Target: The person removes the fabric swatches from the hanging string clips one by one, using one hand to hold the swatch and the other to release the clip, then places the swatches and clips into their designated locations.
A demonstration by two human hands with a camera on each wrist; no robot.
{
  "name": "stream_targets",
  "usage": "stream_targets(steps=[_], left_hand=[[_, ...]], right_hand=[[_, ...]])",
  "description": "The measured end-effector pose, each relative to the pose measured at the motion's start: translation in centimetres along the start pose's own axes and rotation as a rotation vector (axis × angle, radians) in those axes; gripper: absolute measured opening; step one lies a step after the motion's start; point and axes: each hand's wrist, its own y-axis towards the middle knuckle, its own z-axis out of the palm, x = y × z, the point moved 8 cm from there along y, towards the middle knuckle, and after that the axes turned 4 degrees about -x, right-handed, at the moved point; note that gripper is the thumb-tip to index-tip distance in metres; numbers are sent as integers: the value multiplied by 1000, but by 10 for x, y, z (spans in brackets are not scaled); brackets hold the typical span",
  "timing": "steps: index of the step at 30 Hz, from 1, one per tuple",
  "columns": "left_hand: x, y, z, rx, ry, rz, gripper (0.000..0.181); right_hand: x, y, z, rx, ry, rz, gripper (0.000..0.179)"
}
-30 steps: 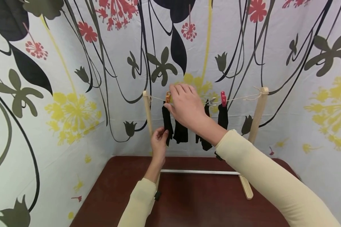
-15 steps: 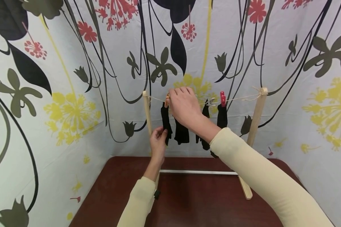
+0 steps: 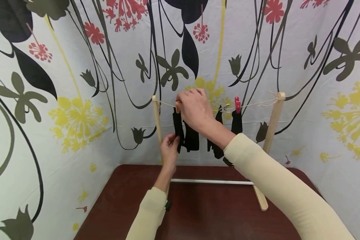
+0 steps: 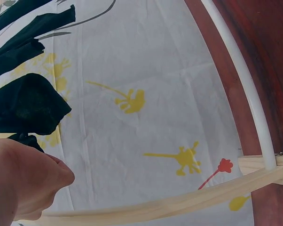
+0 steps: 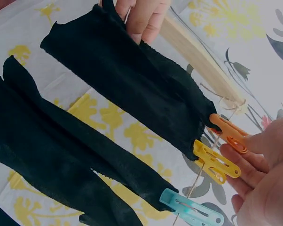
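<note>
A small black garment [image 5: 127, 84] hangs at the left end of the string line, an orange clothespin [image 5: 228, 132] and a yellow clothespin [image 5: 216, 162] at its top. My right hand [image 3: 195, 108] pinches the orange clothespin's handle end between thumb and finger; in the right wrist view the yellow one lies close to its fingers. Lower down, my left hand [image 3: 169, 150] holds the garment's bottom edge with thumb and fingertips. The left wrist view shows this hand [image 4: 28, 176] from behind, its fingertips hidden.
Other black garments [image 3: 218, 150] hang rightward, with a light blue clothespin [image 5: 191, 207] and a pink-red clothespin [image 3: 237, 104]. Wooden posts [image 3: 273, 123] carry the line, joined low by a white rod [image 3: 210, 181] over a dark red table [image 3: 210, 213]. Flower-printed cloth [image 3: 108, 66] surrounds it.
My right hand has come slightly down and left, and its fingertips have closed on the orange clothespin. My left hand has kept its hold on the garment's lower edge.
</note>
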Motion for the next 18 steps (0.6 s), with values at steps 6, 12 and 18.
stream_targets(steps=[6, 12, 18], left_hand=[[-6, -1, 1, 9, -4, 11, 19], [-8, -3, 0, 14, -18, 29, 19], [-9, -4, 1, 25, -22, 38, 17]], right_hand=[[-1, -1, -10, -130, 45, -41, 14], [0, -5, -14, -193, 73, -68, 13], [2, -4, -19, -236, 85, -94, 13]])
